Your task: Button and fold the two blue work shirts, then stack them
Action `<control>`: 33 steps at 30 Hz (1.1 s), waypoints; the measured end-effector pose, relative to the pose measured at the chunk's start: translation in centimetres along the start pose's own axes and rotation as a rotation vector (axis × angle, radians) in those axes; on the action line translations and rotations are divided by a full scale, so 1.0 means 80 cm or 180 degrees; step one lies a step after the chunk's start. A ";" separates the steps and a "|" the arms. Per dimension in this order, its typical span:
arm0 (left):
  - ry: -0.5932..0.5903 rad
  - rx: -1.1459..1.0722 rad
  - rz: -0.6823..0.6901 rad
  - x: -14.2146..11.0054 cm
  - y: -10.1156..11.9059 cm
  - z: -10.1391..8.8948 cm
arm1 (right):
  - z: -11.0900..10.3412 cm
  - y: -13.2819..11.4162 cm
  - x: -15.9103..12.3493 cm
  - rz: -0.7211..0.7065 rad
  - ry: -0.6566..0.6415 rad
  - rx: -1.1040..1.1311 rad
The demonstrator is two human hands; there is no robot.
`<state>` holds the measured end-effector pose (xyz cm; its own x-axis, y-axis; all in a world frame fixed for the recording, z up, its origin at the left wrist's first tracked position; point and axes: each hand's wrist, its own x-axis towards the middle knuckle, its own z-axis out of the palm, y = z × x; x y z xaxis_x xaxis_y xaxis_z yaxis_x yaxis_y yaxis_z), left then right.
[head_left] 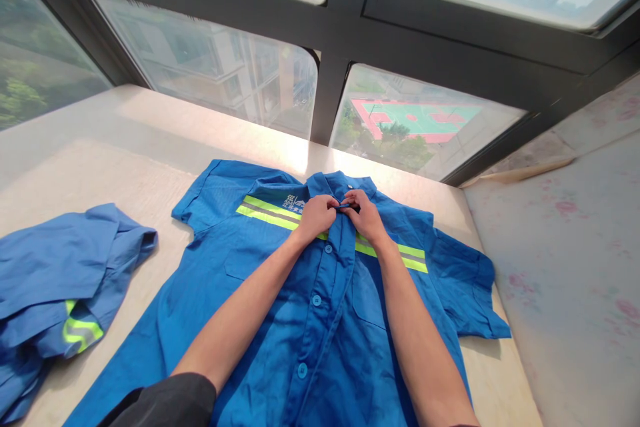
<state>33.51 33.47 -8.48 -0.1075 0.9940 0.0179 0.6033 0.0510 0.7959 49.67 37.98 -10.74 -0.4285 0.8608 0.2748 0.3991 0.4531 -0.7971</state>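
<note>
A blue short-sleeved work shirt lies spread on the pale ledge, its collar toward the window. Yellow-green and grey reflective bands cross its chest, and white lettering sits above the band on the left. My left hand pinches the front edge of the shirt just below the collar. Close beside it, my right hand pinches the other side of the same spot, fingertips nearly meeting. My fingers hide the button or buttonhole there. Down the placket below, several blue buttons show, with the front flap lying loose beside them.
A second blue garment with a reflective strip lies crumpled at the left on the ledge. Dark-framed windows stand along the far side. A flower-patterned wall bounds the right.
</note>
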 end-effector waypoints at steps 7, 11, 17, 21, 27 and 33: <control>0.0234 0.0148 0.0050 -0.004 -0.005 0.008 | 0.005 0.008 0.001 -0.0115 -0.0023 -0.0066; 0.0278 0.0038 0.0132 -0.006 -0.006 0.005 | 0.007 0.011 0.001 -0.0207 -0.0005 -0.0135; 0.0399 -0.0063 0.0255 -0.008 -0.008 0.005 | 0.010 0.016 0.001 -0.0336 -0.0019 -0.0432; 0.0541 0.0260 0.0514 -0.009 -0.011 0.010 | 0.008 0.019 0.002 -0.0495 -0.0131 -0.0711; 0.0530 0.0685 0.0918 -0.008 -0.015 0.012 | 0.002 0.017 0.004 -0.0673 -0.0354 -0.0967; 0.0453 0.0295 0.0878 -0.006 -0.023 0.009 | 0.002 0.005 0.000 -0.0651 -0.0189 -0.1018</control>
<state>33.02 32.95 -10.38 -0.0355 0.9485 0.3149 0.6938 -0.2034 0.6908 49.71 38.09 -11.17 -0.5680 0.7343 0.3717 0.5292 0.6718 -0.5183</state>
